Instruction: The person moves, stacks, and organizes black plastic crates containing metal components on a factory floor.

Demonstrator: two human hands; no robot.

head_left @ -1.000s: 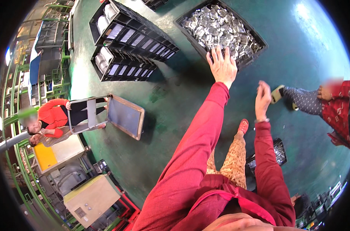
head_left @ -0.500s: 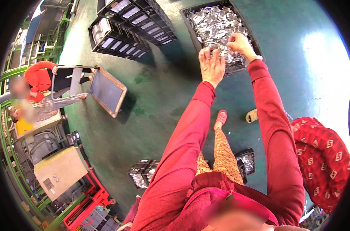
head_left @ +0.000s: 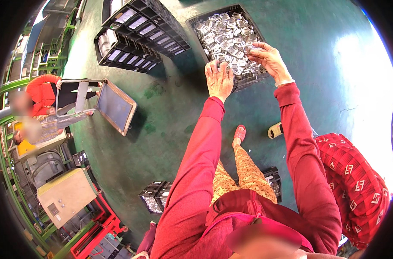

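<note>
A black plastic crate (head_left: 262, 78) full of small, shiny silver metal parts (head_left: 222, 36) lies at the top of the view. My right hand (head_left: 270, 62) is over its right side, thumb and fingers pinched on a small metal part (head_left: 249, 48). By the crate's near left corner is my left hand (head_left: 219, 82). Its fingers curl down over the metal parts at the rim, and what lies beneath the fingertips is largely hidden. Both my arms, in red sleeves, reach forward to the crate.
Tall stacked black crates (head_left: 149, 26) stand left of the parts crate. Smaller crates of metal parts (head_left: 152, 203) sit near my legs. Someone in red patterned clothing (head_left: 350, 181) is close at my right. Farther left, a person in orange (head_left: 43, 97) holds a wheel-less-looking metal frame with a flat panel (head_left: 114, 108).
The view has shifted a little, so the crate appears farther left. My right fingers have opened out from a tight pinch around a metal part. My left fingers have curled more.
</note>
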